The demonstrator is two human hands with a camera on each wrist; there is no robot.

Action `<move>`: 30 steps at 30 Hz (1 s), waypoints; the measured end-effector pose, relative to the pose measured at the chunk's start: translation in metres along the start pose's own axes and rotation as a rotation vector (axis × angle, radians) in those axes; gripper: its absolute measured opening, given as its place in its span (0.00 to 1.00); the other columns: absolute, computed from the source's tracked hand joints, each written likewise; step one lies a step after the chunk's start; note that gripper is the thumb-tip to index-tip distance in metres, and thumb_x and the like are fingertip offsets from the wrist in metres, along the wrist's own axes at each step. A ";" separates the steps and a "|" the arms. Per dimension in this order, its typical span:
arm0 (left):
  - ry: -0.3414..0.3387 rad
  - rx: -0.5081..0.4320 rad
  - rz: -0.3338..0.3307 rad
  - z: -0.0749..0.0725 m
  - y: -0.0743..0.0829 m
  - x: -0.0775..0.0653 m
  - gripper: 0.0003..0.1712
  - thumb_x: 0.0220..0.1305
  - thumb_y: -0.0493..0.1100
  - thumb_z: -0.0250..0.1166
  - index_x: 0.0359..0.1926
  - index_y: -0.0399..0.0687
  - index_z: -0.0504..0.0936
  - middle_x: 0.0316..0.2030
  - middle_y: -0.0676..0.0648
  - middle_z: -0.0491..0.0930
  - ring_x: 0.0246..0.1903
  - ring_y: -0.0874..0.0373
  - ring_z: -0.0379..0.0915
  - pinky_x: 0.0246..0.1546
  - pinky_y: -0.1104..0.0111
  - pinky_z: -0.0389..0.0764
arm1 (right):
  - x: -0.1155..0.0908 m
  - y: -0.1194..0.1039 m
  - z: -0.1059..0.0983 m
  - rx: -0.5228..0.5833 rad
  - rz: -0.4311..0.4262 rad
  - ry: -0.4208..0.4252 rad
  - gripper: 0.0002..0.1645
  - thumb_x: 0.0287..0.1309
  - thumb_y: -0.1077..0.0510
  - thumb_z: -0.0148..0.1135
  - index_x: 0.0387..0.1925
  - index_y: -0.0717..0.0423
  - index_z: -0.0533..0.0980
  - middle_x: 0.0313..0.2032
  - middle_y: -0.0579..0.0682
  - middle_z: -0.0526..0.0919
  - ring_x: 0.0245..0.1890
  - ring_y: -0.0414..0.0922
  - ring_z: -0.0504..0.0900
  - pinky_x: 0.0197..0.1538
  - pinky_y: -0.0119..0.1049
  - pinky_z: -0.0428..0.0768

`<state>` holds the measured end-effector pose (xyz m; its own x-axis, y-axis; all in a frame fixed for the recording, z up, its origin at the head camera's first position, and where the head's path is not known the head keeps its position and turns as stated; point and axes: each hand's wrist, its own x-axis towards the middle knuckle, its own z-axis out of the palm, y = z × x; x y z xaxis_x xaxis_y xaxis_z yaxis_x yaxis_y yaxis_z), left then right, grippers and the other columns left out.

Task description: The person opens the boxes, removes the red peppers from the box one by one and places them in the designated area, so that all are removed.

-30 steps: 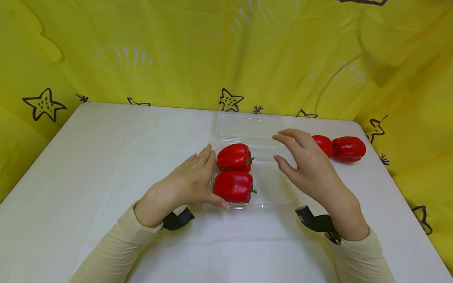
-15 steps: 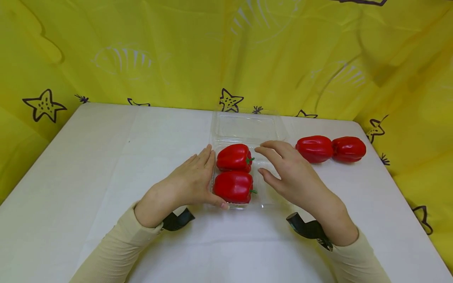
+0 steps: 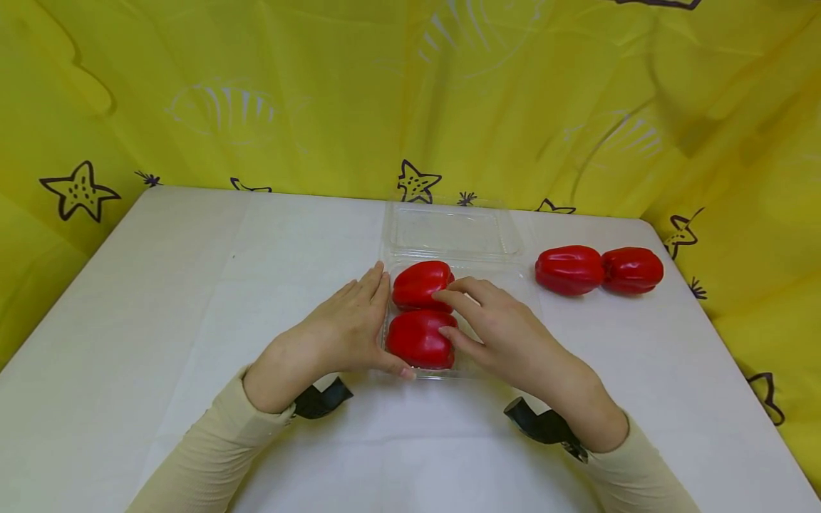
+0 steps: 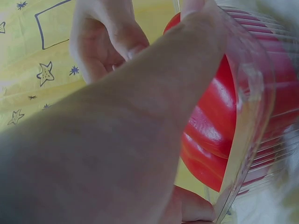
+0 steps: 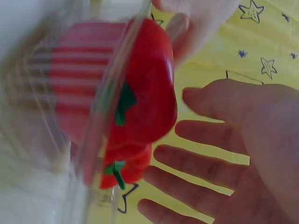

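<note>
Two red bell peppers with green stems lie side by side in the left half of a clear plastic clamshell container (image 3: 503, 268), a rear pepper (image 3: 418, 281) and a front pepper (image 3: 417, 340). My left hand (image 3: 336, 338) rests flat along the container's left wall, its thumb at the front rim. Over the stem ends is my right hand (image 3: 516, 342), fingers loosely spread. In the right wrist view, the right fingertips (image 5: 164, 151) are close beside the peppers, not curled round them. The right hand hides both stems in the head view.
The container's lid (image 3: 455, 234) lies folded back behind it. To the right, two more red bell peppers, a nearer one (image 3: 569, 271) and a farther one (image 3: 633, 271), lie end to end on the white table (image 3: 256, 242). A yellow curtain (image 3: 346, 100) encloses the back and sides.
My right hand has moved left and toward me, from beside the loose peppers on the right to over the two in the container. The left hand and the peppers have stayed put.
</note>
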<state>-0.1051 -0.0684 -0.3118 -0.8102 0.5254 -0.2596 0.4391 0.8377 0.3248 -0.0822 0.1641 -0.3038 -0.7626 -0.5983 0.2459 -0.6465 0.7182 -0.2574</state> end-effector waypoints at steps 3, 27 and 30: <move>0.000 0.002 0.001 0.000 0.000 0.000 0.77 0.42 0.75 0.72 0.76 0.32 0.46 0.78 0.34 0.41 0.78 0.42 0.39 0.76 0.50 0.53 | 0.001 -0.005 0.003 0.024 0.005 -0.047 0.27 0.58 0.49 0.71 0.57 0.54 0.77 0.53 0.50 0.80 0.49 0.45 0.81 0.51 0.40 0.86; -0.012 0.001 0.022 -0.002 -0.002 -0.001 0.76 0.43 0.75 0.72 0.76 0.32 0.46 0.78 0.34 0.40 0.79 0.44 0.37 0.77 0.52 0.52 | 0.001 0.000 0.019 0.222 0.027 -0.138 0.41 0.47 0.47 0.78 0.62 0.54 0.72 0.56 0.49 0.73 0.56 0.43 0.74 0.53 0.37 0.84; -0.019 0.000 0.021 -0.002 -0.002 -0.001 0.76 0.44 0.75 0.71 0.76 0.32 0.46 0.78 0.35 0.40 0.79 0.44 0.37 0.77 0.52 0.52 | 0.001 0.002 0.020 0.222 0.016 -0.135 0.41 0.47 0.48 0.77 0.62 0.54 0.73 0.55 0.48 0.73 0.54 0.41 0.74 0.51 0.35 0.84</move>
<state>-0.1058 -0.0707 -0.3105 -0.7932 0.5460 -0.2697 0.4562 0.8261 0.3308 -0.0846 0.1576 -0.3224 -0.7590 -0.6405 0.1168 -0.6123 0.6411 -0.4627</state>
